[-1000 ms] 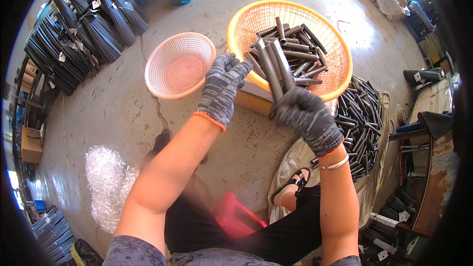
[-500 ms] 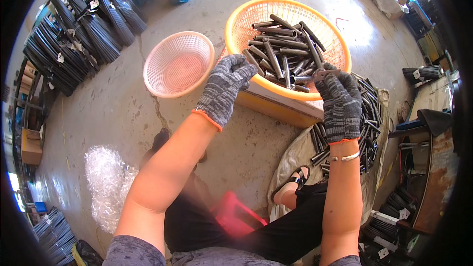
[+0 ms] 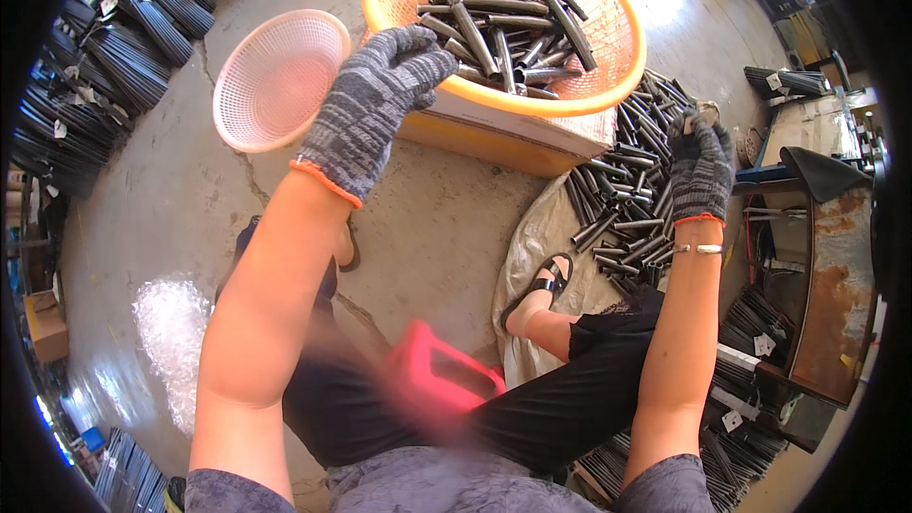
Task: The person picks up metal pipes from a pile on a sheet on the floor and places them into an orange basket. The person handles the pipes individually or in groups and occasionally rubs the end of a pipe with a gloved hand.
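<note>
My left hand, in a grey knitted glove with an orange cuff, is over the near left rim of an orange plastic basket. Its fingers are bent and pressed together; anything in them is hidden. Short black tubes lie heaped in that basket. My right hand, gloved alike, is right of the basket above a pile of similar tubes. Its fingers are closed on a small flat brownish piece, partly covered by the glove.
The basket stands on a cardboard box. A smaller pink basket is on the floor at left. Clear plastic wrap lies lower left, a red stool between my legs. Bundled rods and a rusty bench flank me.
My right hand has moved away from the basket to the right, over the tube pile, with the small piece. My left hand stays by the basket's rim. The whole view has shifted.
</note>
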The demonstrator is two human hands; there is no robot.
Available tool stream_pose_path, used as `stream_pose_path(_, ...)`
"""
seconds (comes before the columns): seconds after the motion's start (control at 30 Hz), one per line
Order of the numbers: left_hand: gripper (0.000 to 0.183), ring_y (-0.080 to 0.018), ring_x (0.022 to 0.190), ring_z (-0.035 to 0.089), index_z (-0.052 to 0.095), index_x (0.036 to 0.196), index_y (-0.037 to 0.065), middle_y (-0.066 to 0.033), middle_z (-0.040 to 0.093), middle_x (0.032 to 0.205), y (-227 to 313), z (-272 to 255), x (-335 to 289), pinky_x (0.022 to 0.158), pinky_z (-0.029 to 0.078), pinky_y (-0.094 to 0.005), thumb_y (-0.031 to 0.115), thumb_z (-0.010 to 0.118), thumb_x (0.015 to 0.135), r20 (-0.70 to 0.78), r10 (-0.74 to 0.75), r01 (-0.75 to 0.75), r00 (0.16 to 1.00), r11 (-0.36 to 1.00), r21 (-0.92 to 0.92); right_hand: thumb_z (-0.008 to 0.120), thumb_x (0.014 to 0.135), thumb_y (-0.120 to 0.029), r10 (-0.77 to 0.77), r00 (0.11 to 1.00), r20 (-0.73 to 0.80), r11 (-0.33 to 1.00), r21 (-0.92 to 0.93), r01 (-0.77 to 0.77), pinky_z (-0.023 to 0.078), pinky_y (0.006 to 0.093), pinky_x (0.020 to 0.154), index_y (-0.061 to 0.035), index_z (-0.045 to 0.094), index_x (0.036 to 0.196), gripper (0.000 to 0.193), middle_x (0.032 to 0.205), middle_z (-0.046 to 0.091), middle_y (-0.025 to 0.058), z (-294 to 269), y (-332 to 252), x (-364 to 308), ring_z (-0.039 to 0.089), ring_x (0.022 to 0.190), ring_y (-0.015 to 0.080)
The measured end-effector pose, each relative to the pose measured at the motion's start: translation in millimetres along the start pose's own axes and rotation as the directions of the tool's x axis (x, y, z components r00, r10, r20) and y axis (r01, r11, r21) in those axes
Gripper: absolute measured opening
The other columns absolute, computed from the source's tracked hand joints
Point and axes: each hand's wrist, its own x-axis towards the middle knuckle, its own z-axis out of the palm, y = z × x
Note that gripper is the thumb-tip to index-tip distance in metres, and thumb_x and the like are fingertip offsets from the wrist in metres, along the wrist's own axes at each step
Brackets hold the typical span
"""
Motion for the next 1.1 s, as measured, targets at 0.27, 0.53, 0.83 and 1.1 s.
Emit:
stream_pose_path(0.27, 0.032, -0.0129, 0.098, 0.063, 0.057, 0.118, -0.001, -0.0069, 0.062, 0.111, 2, 2, 3, 0.084, 0.052, -0.0251, 0.014, 0.062, 0.09, 0.053, -0.034, 0.035, 0.998, 0.999, -0.008, 0.057, 0.086, -0.031, 0.352, 0.872, -0.34, -0.088, -0.939, -0.331, 0.046, 0.0409, 0.058, -0.0062, 0.062, 0.083, 0.025, 0.072, 0.062, 0.0146, -254, 146, -5, 0.056, 0.061, 0.0285)
stream_pose_path(0.53, 0.035, -0.0175, 0.106, 0.061, 0.055, 0.122, -0.001, -0.0094, 0.062, 0.116, 3, 6, 1, 0.087, 0.051, -0.029, 0.013, 0.06, 0.09, 0.117, -0.063, 0.057, 0.991, 0.997, 0.052, 0.074, 0.075, -0.025, 0.429, 0.761, -0.487, -0.263, -0.873, -0.411, 0.051, 0.0391, 0.058, -0.0059, 0.067, 0.099, 0.032, 0.081, 0.067, 0.012, -350, 284, -72, 0.062, 0.065, 0.0258)
stream_pose_path(0.83, 0.048, -0.0212, 0.109, 0.059, 0.052, 0.126, -0.001, -0.011, 0.06, 0.121, -9, 10, 5, 0.089, 0.049, -0.0315, 0.021, 0.066, 0.086, 0.186, -0.158, 0.132, 0.97, 0.98, 0.148, 0.068, 0.075, -0.032, 0.461, 0.712, -0.529, -0.401, -0.84, -0.365, 0.048, 0.0348, 0.092, -0.0088, 0.065, 0.115, 0.046, 0.115, 0.065, 0.0123, -281, 315, -74, 0.062, 0.107, 0.027)
stream_pose_path(1.1, 0.043, -0.0199, 0.106, 0.06, 0.054, 0.124, 0.0, -0.0104, 0.062, 0.116, -4, 24, 7, 0.09, 0.049, -0.0307, 0.017, 0.065, 0.086, 0.25, -0.208, 0.184, 0.946, 0.976, 0.115, 0.063, 0.082, -0.03, 0.397, 0.702, -0.591, -0.047, -0.777, -0.627, 0.051, 0.035, 0.077, -0.0076, 0.065, 0.113, 0.038, 0.101, 0.069, 0.0134, -316, 317, -81, 0.067, 0.085, 0.0261)
